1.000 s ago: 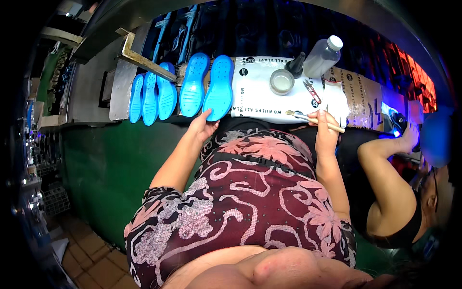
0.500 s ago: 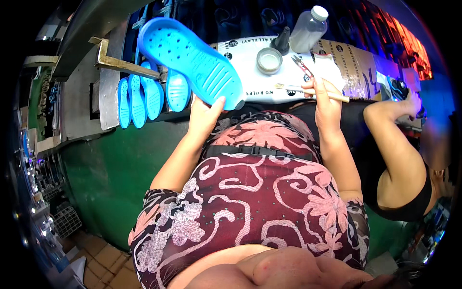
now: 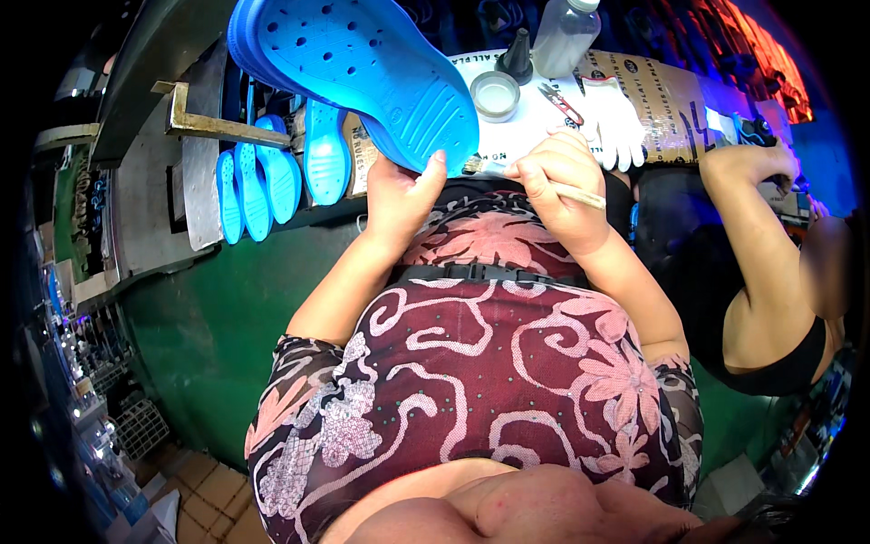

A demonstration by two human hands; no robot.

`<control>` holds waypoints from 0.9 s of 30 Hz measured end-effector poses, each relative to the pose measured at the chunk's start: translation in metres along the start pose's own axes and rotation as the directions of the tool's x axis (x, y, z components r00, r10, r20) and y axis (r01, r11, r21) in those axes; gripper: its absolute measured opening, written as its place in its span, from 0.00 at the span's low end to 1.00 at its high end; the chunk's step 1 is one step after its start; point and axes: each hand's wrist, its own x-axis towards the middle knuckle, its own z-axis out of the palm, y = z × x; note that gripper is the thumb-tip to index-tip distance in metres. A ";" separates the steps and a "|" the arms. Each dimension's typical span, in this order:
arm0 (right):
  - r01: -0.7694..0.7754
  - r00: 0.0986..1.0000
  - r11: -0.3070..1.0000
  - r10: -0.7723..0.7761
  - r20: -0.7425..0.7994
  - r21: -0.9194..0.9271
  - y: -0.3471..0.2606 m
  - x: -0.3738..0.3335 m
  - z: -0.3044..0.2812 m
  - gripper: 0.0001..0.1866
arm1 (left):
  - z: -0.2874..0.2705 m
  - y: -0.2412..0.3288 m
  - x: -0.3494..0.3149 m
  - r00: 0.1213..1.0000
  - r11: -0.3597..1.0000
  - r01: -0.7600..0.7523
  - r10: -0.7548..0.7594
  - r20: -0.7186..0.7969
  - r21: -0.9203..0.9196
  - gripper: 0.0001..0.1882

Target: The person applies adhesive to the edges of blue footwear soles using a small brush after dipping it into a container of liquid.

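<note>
A large bright blue shoe sole [image 3: 381, 77] with small holes and grooved lines is tilted up in my left hand [image 3: 401, 201]. The thumb lies on its near end and the fingers are behind it, hidden. My right hand [image 3: 564, 177] is closed around a paintbrush [image 3: 582, 196] with a pale wooden handle. The brush's bristles are at the near right edge of the sole; I cannot tell whether they touch it. Beyond my right hand stand a small round jar [image 3: 496, 96] of pale contents and red-handled thread snips [image 3: 562, 104].
Several blue soles [image 3: 326, 154] lie to the left beside a metal bracket [image 3: 227, 127]. A black nozzle bottle [image 3: 517, 59] and a clear bottle [image 3: 566, 41] stand behind the jar. White gloves [image 3: 618, 125] lie on the right, near another person's arm [image 3: 757, 208].
My right hand has moved left with the paintbrush, bringing its bristles to the sole's edge. The sole has come nearer and looks larger. The gloves now show more fully.
</note>
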 end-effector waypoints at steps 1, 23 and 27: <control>0.039 0.998 0.999 -0.039 -0.052 0.005 0.002 0.000 0.002 0.08 | 0.002 0.002 -0.001 1.000 1.000 0.005 -0.005 0.001 0.015 0.21; 0.087 0.994 0.996 -0.087 -0.062 0.003 0.007 -0.003 -0.006 0.09 | 0.007 -0.014 -0.001 0.973 0.964 -0.216 0.226 -0.053 0.154 0.12; 0.150 0.989 0.985 -0.151 0.003 -0.088 0.008 -0.001 -0.002 0.09 | 0.006 -0.018 0.001 0.958 0.938 -0.266 0.283 -0.049 0.221 0.11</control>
